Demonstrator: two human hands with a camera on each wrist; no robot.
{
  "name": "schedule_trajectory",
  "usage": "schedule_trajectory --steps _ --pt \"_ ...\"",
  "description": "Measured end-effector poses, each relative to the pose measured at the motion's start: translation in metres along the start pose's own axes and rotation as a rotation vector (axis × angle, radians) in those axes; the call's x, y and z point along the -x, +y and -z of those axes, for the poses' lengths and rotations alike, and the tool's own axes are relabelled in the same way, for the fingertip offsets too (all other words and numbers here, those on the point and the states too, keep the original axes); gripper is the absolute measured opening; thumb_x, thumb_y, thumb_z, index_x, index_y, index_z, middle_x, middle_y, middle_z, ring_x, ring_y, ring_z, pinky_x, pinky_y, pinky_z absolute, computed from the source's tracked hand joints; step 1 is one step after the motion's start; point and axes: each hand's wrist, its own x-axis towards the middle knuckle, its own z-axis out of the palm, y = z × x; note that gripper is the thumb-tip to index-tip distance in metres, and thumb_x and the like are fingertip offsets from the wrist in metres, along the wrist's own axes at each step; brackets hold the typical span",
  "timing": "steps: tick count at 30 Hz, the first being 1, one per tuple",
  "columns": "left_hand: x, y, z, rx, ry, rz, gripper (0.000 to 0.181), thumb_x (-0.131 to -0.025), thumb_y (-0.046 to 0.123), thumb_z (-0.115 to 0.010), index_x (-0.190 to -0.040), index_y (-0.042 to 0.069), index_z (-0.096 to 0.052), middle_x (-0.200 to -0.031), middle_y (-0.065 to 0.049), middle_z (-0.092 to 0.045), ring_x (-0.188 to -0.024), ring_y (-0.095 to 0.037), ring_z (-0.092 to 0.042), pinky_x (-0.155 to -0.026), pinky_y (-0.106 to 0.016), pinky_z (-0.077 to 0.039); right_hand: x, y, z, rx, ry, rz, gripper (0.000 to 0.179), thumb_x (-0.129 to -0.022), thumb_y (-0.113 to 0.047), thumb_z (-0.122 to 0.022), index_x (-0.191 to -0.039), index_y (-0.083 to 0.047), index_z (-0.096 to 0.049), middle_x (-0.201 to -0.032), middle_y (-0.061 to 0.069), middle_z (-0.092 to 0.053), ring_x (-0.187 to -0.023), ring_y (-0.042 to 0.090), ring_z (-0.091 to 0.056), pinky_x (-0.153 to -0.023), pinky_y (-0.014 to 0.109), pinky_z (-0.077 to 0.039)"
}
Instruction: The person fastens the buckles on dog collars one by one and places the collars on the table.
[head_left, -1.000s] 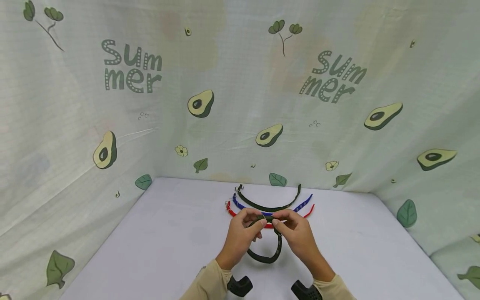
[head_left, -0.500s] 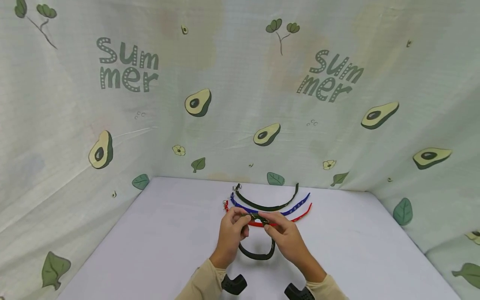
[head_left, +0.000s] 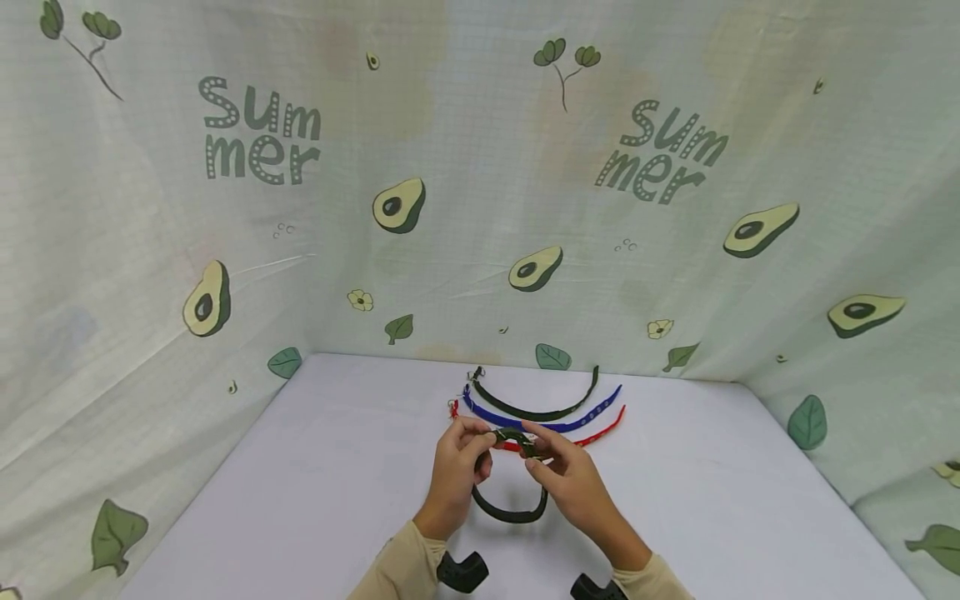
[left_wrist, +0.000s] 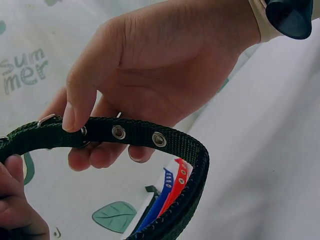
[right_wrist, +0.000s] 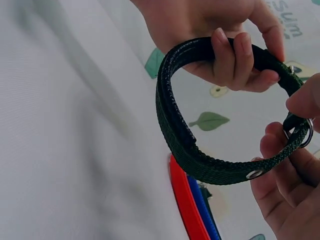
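Both hands hold one dark green webbing collar (head_left: 513,517), bent into a loop above the table. My left hand (head_left: 452,475) pinches the strap between thumb and fingers, beside metal eyelets (left_wrist: 118,132) in the left wrist view. My right hand (head_left: 572,479) grips the collar near its metal ring (right_wrist: 309,134), the thumb on one side and fingers on the other. Between the two hands a short stretch of strap arches upward. A darker lining (right_wrist: 172,100) runs along the loop's inner side. Fingers partly hide the buckle area.
Behind the hands lie three more collars, curved one behind another: red (head_left: 602,435), blue (head_left: 558,427) and dark green (head_left: 525,414). They rest on the white table (head_left: 337,467). A patterned cloth (head_left: 450,317) rises at the table's back and sides.
The hands have shifted slightly left with the collar and moved a little apart. The strap between them, nearly straight before, now bows upward. The collars behind lie as before.
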Motion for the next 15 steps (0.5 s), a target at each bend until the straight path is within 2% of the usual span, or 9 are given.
schedule_trajectory --steps 2,9,12,15 --pt "0.001 0.000 0.000 -0.007 -0.007 0.006 0.016 -0.095 0.009 -0.062 -0.104 -0.001 -0.054 -0.087 -0.015 -0.068 -0.053 -0.012 -0.046 -0.047 -0.020 -0.037 0.001 0.001 0.001 -0.006 0.004 -0.008 0.043 -0.093 -0.008 -0.070 -0.135 -0.012 -0.062 -0.101 0.006 -0.071 -0.089 0.017 -0.068 -0.073 0.028 -0.056" --pt "0.005 0.000 0.003 -0.078 -0.068 0.007 0.025 -0.098 0.017 -0.065 -0.110 -0.002 -0.055 -0.093 -0.016 -0.068 -0.059 -0.014 -0.051 -0.052 -0.021 -0.044 0.005 0.003 0.001 -0.043 0.049 -0.021 0.030 -0.093 -0.008 -0.071 -0.123 -0.011 -0.068 -0.097 0.003 -0.071 -0.085 0.017 -0.067 -0.069 0.029 -0.057" --pt "0.005 0.000 0.009 -0.097 -0.106 0.011 0.027 -0.098 0.019 -0.065 -0.111 -0.002 -0.055 -0.092 -0.011 -0.068 -0.062 -0.015 -0.055 -0.056 -0.023 -0.048 0.005 0.004 0.000 -0.055 0.041 -0.004 0.029 -0.094 -0.009 -0.070 -0.122 -0.008 -0.069 -0.097 0.007 -0.071 -0.082 0.019 -0.067 -0.067 0.029 -0.057" --pt "0.001 0.000 0.019 -0.123 -0.172 0.036 0.028 -0.098 0.018 -0.066 -0.113 -0.004 -0.056 -0.095 -0.015 -0.069 -0.067 -0.017 -0.060 -0.062 -0.027 -0.052 0.003 0.005 -0.002 -0.074 0.034 -0.017 0.028 -0.094 -0.009 -0.070 -0.122 -0.007 -0.069 -0.097 0.011 -0.071 -0.080 0.025 -0.067 -0.065 0.030 -0.057"
